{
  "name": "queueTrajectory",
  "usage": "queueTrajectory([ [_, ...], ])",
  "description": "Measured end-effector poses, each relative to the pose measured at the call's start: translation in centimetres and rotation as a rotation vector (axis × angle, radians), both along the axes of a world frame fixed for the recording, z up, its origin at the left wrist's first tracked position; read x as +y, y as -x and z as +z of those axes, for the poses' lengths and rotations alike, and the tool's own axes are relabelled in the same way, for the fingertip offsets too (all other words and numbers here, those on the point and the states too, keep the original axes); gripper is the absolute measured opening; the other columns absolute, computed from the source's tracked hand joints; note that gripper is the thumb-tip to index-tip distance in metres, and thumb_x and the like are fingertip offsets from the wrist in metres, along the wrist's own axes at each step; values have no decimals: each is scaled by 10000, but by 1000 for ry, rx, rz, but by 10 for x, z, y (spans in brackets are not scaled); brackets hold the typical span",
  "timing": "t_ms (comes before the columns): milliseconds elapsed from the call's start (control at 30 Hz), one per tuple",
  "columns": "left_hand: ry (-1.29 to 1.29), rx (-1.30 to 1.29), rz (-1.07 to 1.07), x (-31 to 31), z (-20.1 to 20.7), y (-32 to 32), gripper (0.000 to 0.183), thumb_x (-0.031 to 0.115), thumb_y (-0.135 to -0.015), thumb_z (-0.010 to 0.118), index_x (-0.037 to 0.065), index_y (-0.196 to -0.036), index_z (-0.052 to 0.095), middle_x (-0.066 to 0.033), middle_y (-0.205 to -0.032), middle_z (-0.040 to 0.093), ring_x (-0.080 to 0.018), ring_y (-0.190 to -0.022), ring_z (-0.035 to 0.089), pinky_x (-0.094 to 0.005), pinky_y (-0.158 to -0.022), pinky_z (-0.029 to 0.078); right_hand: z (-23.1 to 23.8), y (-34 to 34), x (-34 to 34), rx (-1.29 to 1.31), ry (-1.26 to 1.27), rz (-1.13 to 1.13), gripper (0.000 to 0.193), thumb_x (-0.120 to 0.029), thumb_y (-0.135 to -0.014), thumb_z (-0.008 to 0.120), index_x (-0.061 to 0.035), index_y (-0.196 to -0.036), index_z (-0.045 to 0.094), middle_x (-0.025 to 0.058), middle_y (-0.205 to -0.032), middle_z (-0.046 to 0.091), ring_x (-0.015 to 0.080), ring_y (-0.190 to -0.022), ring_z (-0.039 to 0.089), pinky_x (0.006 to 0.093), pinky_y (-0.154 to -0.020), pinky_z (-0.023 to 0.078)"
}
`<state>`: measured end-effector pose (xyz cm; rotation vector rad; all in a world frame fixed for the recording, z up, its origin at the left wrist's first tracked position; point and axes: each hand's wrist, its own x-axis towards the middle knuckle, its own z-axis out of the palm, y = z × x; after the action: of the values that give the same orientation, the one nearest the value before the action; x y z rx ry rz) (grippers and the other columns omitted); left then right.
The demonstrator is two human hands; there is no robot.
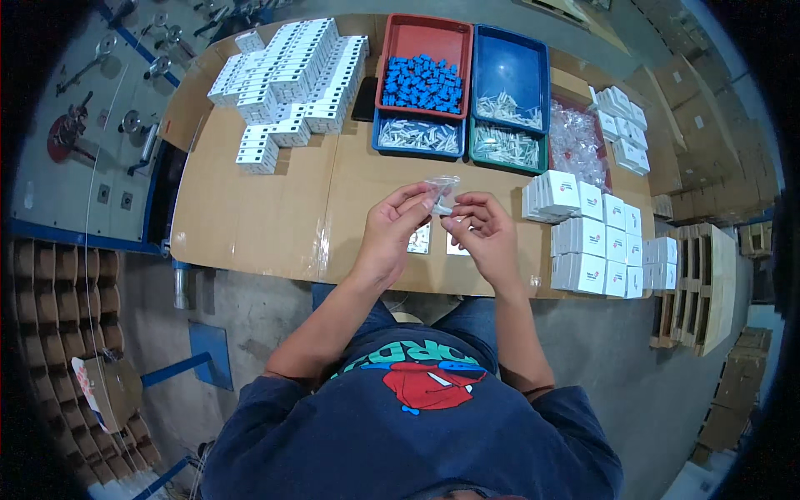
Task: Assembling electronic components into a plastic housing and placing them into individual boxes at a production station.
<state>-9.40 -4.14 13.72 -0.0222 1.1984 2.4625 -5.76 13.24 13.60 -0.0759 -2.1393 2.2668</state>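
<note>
Over the front of the cardboard-covered table, my left hand pinches a small clear plastic bag near its edge. My right hand is closed at the bag's lower right side, thumb and forefinger together. A small whitish piece shows at the bottom of the bag, between the two hands; whether it lies inside or at the opening is hard to make out. Below the hands lie a flat white printed piece and another white piece, partly covered by my fingers.
Beyond my hands stand a red tray of blue plugs and blue and green trays of small pale parts. Clear bags fill another tray. White boxes are stacked at the left and right.
</note>
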Motion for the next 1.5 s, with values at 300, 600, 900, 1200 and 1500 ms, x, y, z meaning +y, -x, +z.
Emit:
queueTrajectory([
  [300, 153, 63, -41, -14, -5, 3, 414, 30, -980, 633, -22, -1377, 528, -128, -1289, 619, -197, -1160, 630, -336, -1006, 528, -5, 9, -7, -63, 205, -14, 139, -42, -942, 709, 7, -1062, 657, 11, -800, 652, 58, -646, 586, 209, -558, 446],
  [600, 56, 60, 46, -12, -14, 6, 383, -11, -931, 692, -25, -1295, 571, -112, -1185, 645, -173, -1088, 642, -307, -961, 549, -10, 18, -6, 37, 115, 11, 117, -49, -947, 695, -1, -1043, 647, 36, -846, 690, 29, -643, 566, 190, -558, 428],
  [900, 33, 42, 24, -9, -7, 7, 342, -13, -942, 676, -28, -1273, 592, -107, -1169, 664, -163, -1073, 652, -305, -969, 545, 0, 19, 2, -30, 106, 29, 135, -57, -939, 707, 9, -1037, 641, 20, -891, 666, 53, -748, 620, 203, -593, 486],
  [1200, 167, 176, 43, -8, -13, 5, 291, -33, -922, 696, -38, -1205, 626, -98, -1131, 677, -141, -1042, 651, -271, -944, 527, -1, 27, -5, -8, 158, 89, 196, -59, -947, 703, 20, -1119, 651, 54, -921, 686, 105, -779, 657, 251, -650, 559],
  [1500, 143, 100, 72, -8, -12, 5, 267, 22, -949, 686, -23, -1205, 628, -88, -1111, 667, -141, -1014, 647, -287, -904, 543, -8, 28, -4, -19, 253, 99, 176, -14, -944, 694, 28, -1110, 653, 76, -953, 700, 135, -822, 681, 279, -734, 581],
])
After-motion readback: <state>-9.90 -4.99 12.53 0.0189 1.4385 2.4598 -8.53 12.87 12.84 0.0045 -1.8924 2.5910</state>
